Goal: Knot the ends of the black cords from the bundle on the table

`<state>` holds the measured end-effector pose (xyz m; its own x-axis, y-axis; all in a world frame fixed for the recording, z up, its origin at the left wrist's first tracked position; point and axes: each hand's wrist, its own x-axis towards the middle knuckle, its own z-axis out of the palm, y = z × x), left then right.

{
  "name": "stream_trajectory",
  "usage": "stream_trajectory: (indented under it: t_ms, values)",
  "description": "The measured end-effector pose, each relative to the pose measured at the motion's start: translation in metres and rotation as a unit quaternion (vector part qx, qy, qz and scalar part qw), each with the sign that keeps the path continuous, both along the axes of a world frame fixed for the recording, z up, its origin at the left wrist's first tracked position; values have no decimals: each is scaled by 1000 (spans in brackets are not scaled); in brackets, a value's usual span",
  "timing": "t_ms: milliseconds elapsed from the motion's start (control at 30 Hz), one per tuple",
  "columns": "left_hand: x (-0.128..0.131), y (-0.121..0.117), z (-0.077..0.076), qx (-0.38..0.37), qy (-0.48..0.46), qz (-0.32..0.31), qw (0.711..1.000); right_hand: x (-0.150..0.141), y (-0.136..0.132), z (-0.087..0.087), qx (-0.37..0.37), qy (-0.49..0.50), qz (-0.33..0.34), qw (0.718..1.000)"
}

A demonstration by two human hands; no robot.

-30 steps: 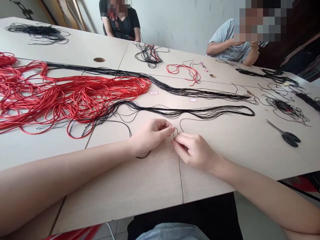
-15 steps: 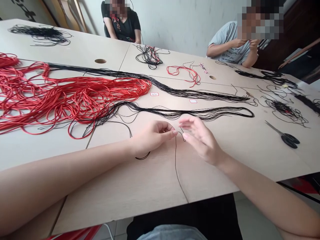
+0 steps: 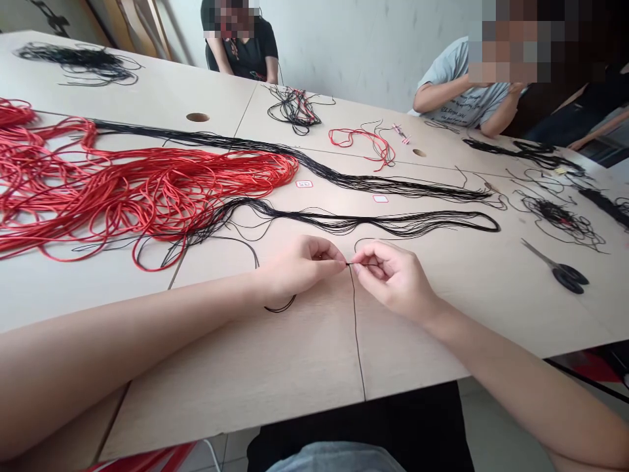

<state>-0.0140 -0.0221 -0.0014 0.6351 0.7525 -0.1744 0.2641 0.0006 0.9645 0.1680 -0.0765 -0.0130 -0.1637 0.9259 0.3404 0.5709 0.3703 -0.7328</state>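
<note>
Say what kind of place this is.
Probably a small craft workshop for cord work: a big heap of red cord and long bundles of black cord lie on a wide table, with black-handled scissors at the right.

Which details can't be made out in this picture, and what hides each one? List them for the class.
All in the head view:
- Thin black cord inside the left hand and right hand: hidden by the fingers.
- That cord's lower end: lost at the table's near edge, against dark clothing.
- Writing on the red-bordered label: too small.
- Red cords: cut off by the left edge.
</note>
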Motion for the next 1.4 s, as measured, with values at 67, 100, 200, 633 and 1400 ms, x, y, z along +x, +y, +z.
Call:
stream_trajectory:
  t_ms: [67,100,200,633,1400]
  values:
    - [0,0,-2,9,3,2,1000,0,0,1,27,-12,6,1000]
    - [0,0,-2,14,3,2,1000,-1,1,2,42,-15,10,999]
    - [1,-1,-1,22,7,-3,1000,-2,1,3,79,-20,19,996]
    - [2,-7,9,39,24,7,999,-3,-3,2,134,-41,20,990]
    - [1,-3,3,15,-17,40,999,-4,0,0,118,-142,40,982]
